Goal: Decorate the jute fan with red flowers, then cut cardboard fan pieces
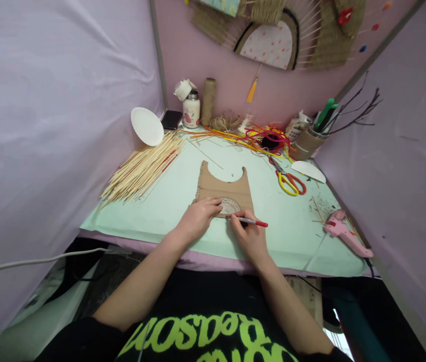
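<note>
A brown piece of cardboard with a half-round notch in its far edge lies at the front middle of the table. A clear half-round protractor rests on its near part. My left hand lies flat on the cardboard's near left side, its fingertips at the protractor's left end. Pinched in my right hand is a pen with a red end pointing right. Its tip is near the protractor's straight edge; whether it touches the cardboard I cannot tell.
Thin wooden sticks lie at left beside a white disc. Scissors and a pink glue gun are at right. At the back stand a bottle, a twine spool and a holder with branches.
</note>
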